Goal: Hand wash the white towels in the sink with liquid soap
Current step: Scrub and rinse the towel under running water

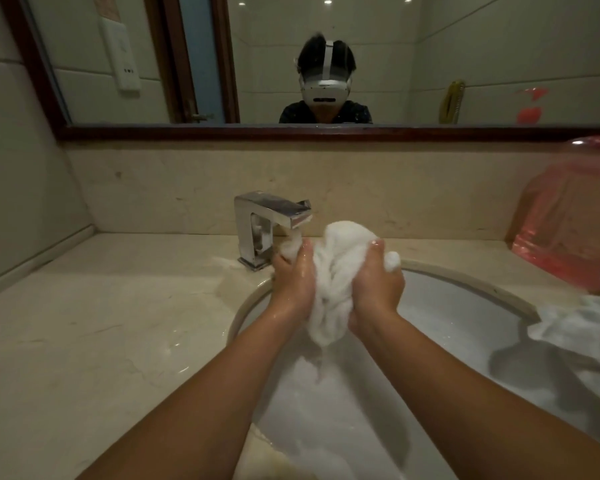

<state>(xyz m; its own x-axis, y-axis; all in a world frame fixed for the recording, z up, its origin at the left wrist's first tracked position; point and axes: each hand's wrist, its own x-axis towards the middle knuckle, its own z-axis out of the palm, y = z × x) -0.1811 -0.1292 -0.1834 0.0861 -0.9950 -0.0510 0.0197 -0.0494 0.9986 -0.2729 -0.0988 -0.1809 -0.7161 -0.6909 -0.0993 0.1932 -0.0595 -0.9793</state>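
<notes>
Obs.: soaked, bunched white towel (336,278) held up over the oval white ceramic sink (465,306), above the middle of the bowl and just right of the spout of the square chrome faucet (264,230). Left hand (293,278) grips the towel's left side, fingers curled into the cloth. Right hand (378,285) grips the right side the same way, thumb on top. Palms face each other with the cloth squeezed between them. Towel appearance: wet and heavy, deeply creased lengthwise, rounded bulge above the hands, tapering to a narrow tip below the wrists. A small tuft pokes out above the left hand, close under the spout. A small white knob sits at the outer edge of the right hand; cloth or foam, cannot tell. A thin blurred strand hangs under the tip; cloth or run-off, cannot tell. Both hands and forearms glisten wet. Bowl holds cloudy white liquid. Second white towel (575,327) lies crumpled over the sink's right rim, part on the beige marble countertop (101,323). Translucent pink plastic bag (568,216) stands on the counter behind it. Dark-wood-framed wall mirror (326,131) runs above the backsplash.
</notes>
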